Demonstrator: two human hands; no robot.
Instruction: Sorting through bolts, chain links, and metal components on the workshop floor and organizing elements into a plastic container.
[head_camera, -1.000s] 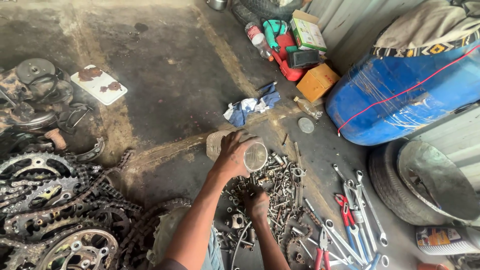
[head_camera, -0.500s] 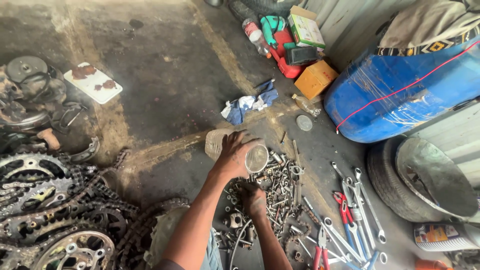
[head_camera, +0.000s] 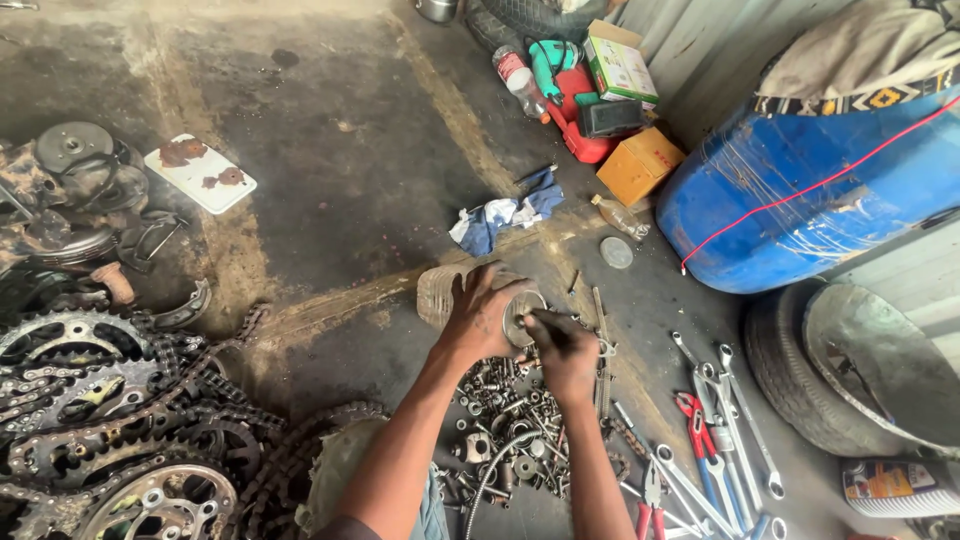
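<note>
left hand (head_camera: 480, 320): wrapped over the top of a finned metal cylinder (head_camera: 450, 295), fingers curled around its open round end, gripping it
right hand (head_camera: 565, 350): fingers pressed together at the cylinder's open end, fingertips at the rim; whether it pinches a small part, cannot tell
finned metal cylinder: lies on its side on the floor (head_camera: 330, 170), just above the pile of hardware, open end facing right toward the right hand
nuts and bolts pile (head_camera: 510, 420): loose bolts, nuts, washers on the floor directly under both forearms, touching the cylinder's near side
wrenches (head_camera: 725, 430): several, fanned out on the floor right of the pile, near the right forearm
red-handled pliers (head_camera: 697, 425): lie among the wrenches
chains and sprockets (head_camera: 110, 420): big dark heap at lower left, well apart from the hands
blue and white rag (head_camera: 505, 212): crumpled on the floor just above the cylinder
round metal lid (head_camera: 616, 252): flat on the floor, right of the rag
blue drum (head_camera: 800, 190): on its side at right, red cord across it, cloth draped on top
tyre (head_camera: 850, 370): lower right, beside the drum
orange box (head_camera: 640, 165): near the drum's left end
white tile (head_camera: 200, 172): upper left on the floor, rusty bits on it
</note>
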